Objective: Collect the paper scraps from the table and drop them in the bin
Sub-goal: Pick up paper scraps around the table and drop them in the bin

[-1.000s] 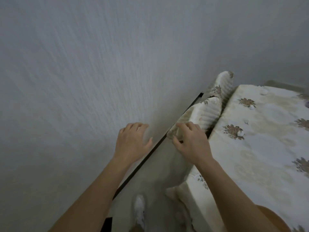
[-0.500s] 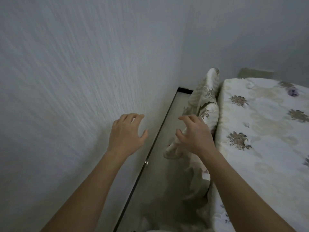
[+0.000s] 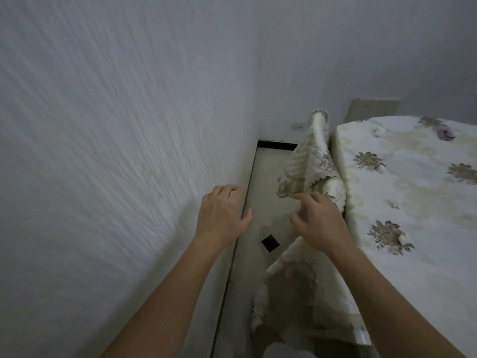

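Paper scraps (image 3: 403, 238) on table (image 3: 426, 202), both hands open

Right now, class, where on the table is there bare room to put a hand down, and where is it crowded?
Bare cloth lies between the floral prints on the tablecloth. Scraps sit at the near print and far edge. The lifted cloth flap, by the right hand, crowds the wall-side gap.

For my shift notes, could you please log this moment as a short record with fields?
left hand: open, empty, beside the wall
right hand: open, fingers at the lifted tablecloth flap
table top: floral cloth; white paper scraps and a purple scrap lie on it
floor: small black square
bin: not in view
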### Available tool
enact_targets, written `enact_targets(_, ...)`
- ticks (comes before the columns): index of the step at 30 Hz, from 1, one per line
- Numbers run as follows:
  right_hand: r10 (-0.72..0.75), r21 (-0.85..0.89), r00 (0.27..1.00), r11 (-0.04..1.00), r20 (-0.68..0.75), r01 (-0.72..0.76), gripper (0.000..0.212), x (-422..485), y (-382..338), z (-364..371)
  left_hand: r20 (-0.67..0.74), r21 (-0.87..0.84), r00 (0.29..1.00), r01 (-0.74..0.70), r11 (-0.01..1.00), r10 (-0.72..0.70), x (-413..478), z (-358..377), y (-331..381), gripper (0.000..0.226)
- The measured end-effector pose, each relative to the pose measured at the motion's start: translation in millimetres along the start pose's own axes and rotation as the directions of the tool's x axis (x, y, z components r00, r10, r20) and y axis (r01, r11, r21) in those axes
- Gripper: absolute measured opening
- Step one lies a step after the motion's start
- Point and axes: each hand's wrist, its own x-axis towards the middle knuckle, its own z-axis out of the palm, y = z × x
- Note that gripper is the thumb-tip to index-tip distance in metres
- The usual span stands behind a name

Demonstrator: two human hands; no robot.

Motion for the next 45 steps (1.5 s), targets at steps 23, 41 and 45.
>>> enact_targets(23, 0.413, -0.036, 0.895, 0.905, -0.17, -0.425, 0.041, 223, 141, -15, 0.047, -0.239, 0.866, -0.474, 0.848, 0.497, 369, 128, 88, 0.048)
enact_targets(41, 0.924, 0.223, 0.024, 0.117, -0.383, -0.968, 0.042, 73, 243, -71, 0.099, -0.579, 0.171, -0.791, 0.197, 0.98, 405, 238, 330, 0.05)
enact_targets(45, 0.928, 0.283, -0.111, -0.007, -0.355, -0.959, 0.041, 46, 242, -53, 0.146, -0.607, -0.003, -0.79, 0.087, 0.989, 396, 269, 355, 0.048)
